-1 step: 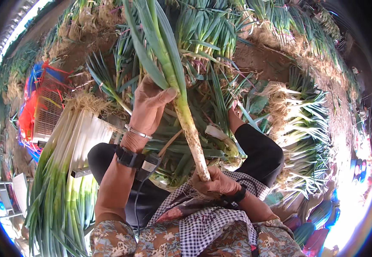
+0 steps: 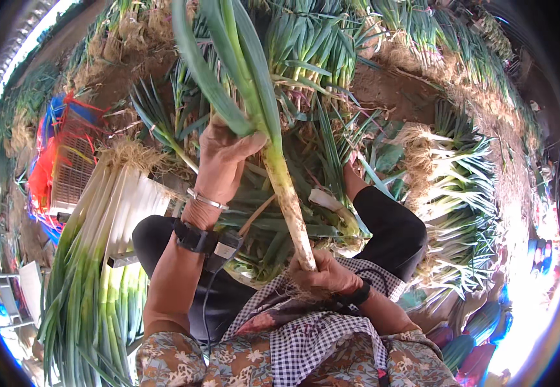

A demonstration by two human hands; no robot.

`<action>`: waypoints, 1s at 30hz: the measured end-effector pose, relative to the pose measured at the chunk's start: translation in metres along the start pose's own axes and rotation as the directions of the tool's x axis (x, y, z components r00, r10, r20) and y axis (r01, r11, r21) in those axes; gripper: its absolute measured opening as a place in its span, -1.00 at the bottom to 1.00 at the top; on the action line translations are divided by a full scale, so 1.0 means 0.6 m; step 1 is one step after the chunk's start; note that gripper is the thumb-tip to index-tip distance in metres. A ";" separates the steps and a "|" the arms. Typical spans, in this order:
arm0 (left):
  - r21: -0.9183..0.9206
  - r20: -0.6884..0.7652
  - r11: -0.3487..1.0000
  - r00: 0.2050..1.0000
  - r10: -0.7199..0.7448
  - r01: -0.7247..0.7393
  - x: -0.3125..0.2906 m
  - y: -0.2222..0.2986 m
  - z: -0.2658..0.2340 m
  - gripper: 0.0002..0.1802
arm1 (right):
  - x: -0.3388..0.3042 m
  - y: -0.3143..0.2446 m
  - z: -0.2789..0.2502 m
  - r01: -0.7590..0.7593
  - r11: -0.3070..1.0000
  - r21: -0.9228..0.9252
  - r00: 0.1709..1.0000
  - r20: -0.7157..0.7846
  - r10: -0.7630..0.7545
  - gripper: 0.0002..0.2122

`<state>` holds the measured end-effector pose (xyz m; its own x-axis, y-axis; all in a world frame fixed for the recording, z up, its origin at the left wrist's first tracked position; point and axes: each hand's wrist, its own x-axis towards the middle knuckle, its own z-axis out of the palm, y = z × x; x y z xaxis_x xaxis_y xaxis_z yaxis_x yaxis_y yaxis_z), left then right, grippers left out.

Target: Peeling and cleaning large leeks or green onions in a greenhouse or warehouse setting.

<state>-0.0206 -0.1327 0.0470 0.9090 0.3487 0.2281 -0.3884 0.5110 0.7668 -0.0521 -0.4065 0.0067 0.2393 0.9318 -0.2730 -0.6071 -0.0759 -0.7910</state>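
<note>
A long leek (image 2: 286, 190) with a soil-speckled pale stalk and broad green leaves slants across the middle, leaves up and away from me. My left hand (image 2: 223, 155) is closed round it where the leaves start. Low down, my right hand (image 2: 326, 274) grips the root end close to my lap; fine roots hang beneath those fingers. Under the leek, between my bent knees, lies a heap of loose green leaves and stripped pieces (image 2: 273, 229). A bundle of cleaned leeks (image 2: 109, 219), white stalks and roots pointing away, rests by my left knee.
Trimmed leeks (image 2: 448, 200) lie in a row at the right, roots toward the middle. Untrimmed green bunches (image 2: 312, 45) stand at the back. A wicker basket (image 2: 73, 164) with red and blue plastic sits at the left. Dark melon-like shapes (image 2: 460, 351) show at lower right.
The leek's upper leaves have swung slightly to the left, and my left hand has shifted a little with them. My right hand stays in place on the root end.
</note>
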 end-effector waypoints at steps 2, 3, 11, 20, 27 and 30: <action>0.082 -0.009 0.995 0.998 0.058 -0.057 0.000 -0.001 0.001 -0.63 | 0.004 0.004 -0.005 -0.001 0.928 -0.373 0.981 -0.180 -0.071 -0.85; 0.076 -0.036 0.994 0.996 0.082 -0.079 0.001 -0.004 0.005 -0.66 | 0.009 0.026 -0.019 0.109 0.854 -0.509 0.968 -0.139 -0.206 -0.82; 0.147 -0.180 0.979 0.970 0.166 -0.140 0.005 -0.035 -0.010 -0.77 | 0.078 -0.002 -0.015 -0.022 0.998 0.062 0.997 0.076 0.017 -0.79; 0.262 -0.191 0.958 0.966 0.172 -0.119 0.010 -0.047 0.007 -0.51 | 0.102 0.026 -0.024 0.120 0.840 -0.528 0.948 -0.189 -0.254 -0.84; 0.492 -0.273 0.868 0.933 0.234 -0.074 0.021 -0.064 -0.033 -0.56 | 0.112 0.042 -0.021 -0.106 0.431 -0.896 0.823 -0.322 -0.467 -0.73; 0.463 -0.326 0.880 0.902 0.281 -0.107 0.021 -0.080 -0.038 -0.67 | 0.111 0.035 -0.023 -0.214 0.391 -0.895 0.775 -0.399 -0.490 -0.69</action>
<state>0.0058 -0.1347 -0.0007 0.6620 0.7148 0.2255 -0.3690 0.0489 0.9281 -0.0386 -0.3512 -0.0356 0.7858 0.6170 -0.0423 0.3897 -0.5470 -0.7409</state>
